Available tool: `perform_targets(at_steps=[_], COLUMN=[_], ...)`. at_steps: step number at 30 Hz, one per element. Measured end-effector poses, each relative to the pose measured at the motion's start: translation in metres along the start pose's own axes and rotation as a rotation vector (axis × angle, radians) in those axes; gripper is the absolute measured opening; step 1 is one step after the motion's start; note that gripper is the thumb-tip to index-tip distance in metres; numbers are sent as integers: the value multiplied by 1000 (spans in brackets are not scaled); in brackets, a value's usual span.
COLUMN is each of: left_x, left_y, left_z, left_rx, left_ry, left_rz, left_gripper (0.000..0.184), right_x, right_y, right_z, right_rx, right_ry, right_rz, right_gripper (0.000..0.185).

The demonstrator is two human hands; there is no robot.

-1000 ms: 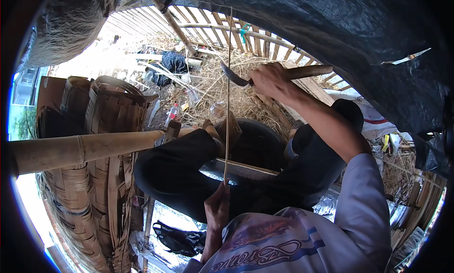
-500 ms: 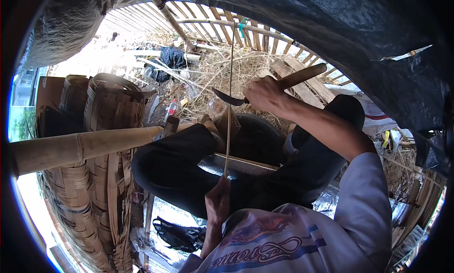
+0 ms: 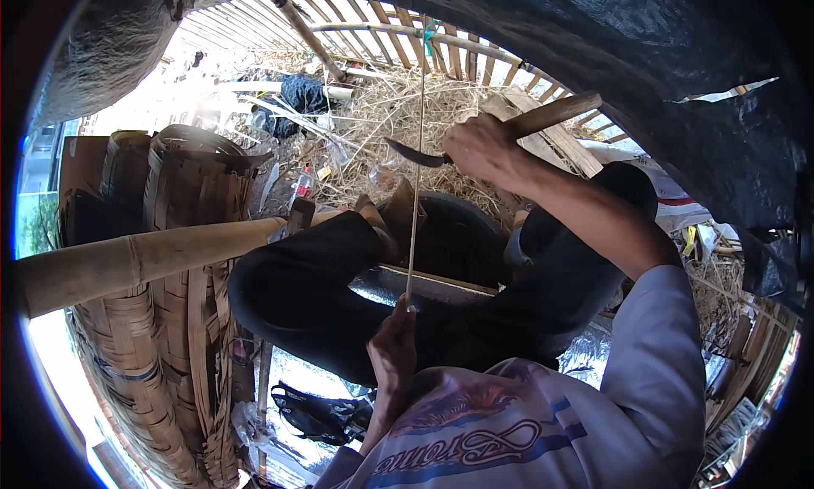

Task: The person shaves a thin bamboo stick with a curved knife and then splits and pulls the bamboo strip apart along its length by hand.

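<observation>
My left hand (image 3: 394, 347) is closed round the lower end of a long thin strip (image 3: 417, 201), which stands out from my lap toward the slatted fence. My right hand (image 3: 482, 148) grips a knife (image 3: 551, 116) where its wooden handle meets the blade. The dark curved blade points left and crosses the strip, its tip past the strip's left side. Whether the blade touches the strip I cannot tell.
A thick bamboo pole (image 3: 153, 256) runs in from the left over rolled woven bamboo (image 3: 127, 345). Between my legs is a dark round tub (image 3: 462, 235). Straw, a bottle (image 3: 303, 182) and a black bag (image 3: 318, 413) lie around. Dark sheeting (image 3: 644, 57) hangs above.
My right hand and the knife first came down toward me, then moved slightly back up. The blade has turned to lie flatter across the strip. My left hand keeps its hold and has shifted slightly upward.
</observation>
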State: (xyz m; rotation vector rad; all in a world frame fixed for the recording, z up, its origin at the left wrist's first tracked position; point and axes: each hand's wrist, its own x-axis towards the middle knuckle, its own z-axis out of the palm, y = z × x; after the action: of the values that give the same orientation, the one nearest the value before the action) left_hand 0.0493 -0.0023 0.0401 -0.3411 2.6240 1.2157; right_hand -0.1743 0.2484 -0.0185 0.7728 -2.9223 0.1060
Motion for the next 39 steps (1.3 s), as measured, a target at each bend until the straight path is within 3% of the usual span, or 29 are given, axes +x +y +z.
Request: perform_targets(at_steps=[3, 5, 9, 10, 13, 14, 15, 17, 19, 21, 23, 24, 25, 27, 29, 30, 31, 33, 35, 37, 39], left_x=[3, 9, 7, 8, 11, 12, 12, 9, 11, 12, 12, 11, 9, 10, 13, 15, 15, 12, 13, 14, 15], left_y=[-1, -3, -4, -3, 0, 0, 0, 0, 2, 3, 8, 9, 7, 3, 11, 15, 16, 13, 5, -8, 4], left_z=[1, 3, 5, 5, 6, 5, 4, 3, 5, 4, 0, -2, -2, 2, 0, -1, -3, -1, 2, 9, 5], left_rx=[-36, -32, 9, 10, -44, -59, -74, -61, -59, -94, -90, -90, -89, -86, -64, -57, -45, -51, -65, -51, -73], left_ry=[8, 22, 10, 6, 21, 14, 12, 4, -17, -23, -47, -62, -54, -51, -77, -92, -108, -97, -79, 6, -27], left_rz=[50, 60, 81, 84, 66, 50, 34, 32, 43, 10, -51, -110, -114, -64, -103, -137, -176, -179, -167, 66, -6], left_gripper=[30, 31, 30, 30, 30, 30, 30, 30, 30, 30, 30, 30, 30, 30, 30, 30, 30, 30, 31, 34, 32], right_x=[0, 3, -8, -7, 4, 11, 7, 2, 4, -1, 9, 7, 10, 8, 1, 3, 3, 7, 10, 2, -1], right_y=[-3, 1, -9, -13, -18, -4, 14, 29, 1, -8, 0, 17, 27, 14, -3, -7, -2, 15, 14, -4, 2], right_z=[-1, -5, -5, -8, -20, -21, -14, 0, -8, -2, -13, -8, -13, -18, -8, -9, -12, -18, -4, 4, 6], right_rx=[21, 90, 45, -33, -6, 48, 42, -14, -6, 4, 95, 125, 36, 46, -48, 6, 11, 72, 47, -66, 27], right_ry=[-194, 102, 76, -245, -395, -385, -63, 76, -362, -275, -258, 8, 57, -158, -194, -249, -251, -7, 3, -191, -59], right_rz=[8, 5, -80, -101, 62, 158, 118, 37, 86, 47, 151, 127, 119, 183, 30, 63, 66, 134, 129, 4, -17], right_gripper=[14, 13, 11, 11, 15, 17, 19, 18, 14, 15, 7, 6, 8, 19, 16, 14, 14, 10, 10, 11, 12])
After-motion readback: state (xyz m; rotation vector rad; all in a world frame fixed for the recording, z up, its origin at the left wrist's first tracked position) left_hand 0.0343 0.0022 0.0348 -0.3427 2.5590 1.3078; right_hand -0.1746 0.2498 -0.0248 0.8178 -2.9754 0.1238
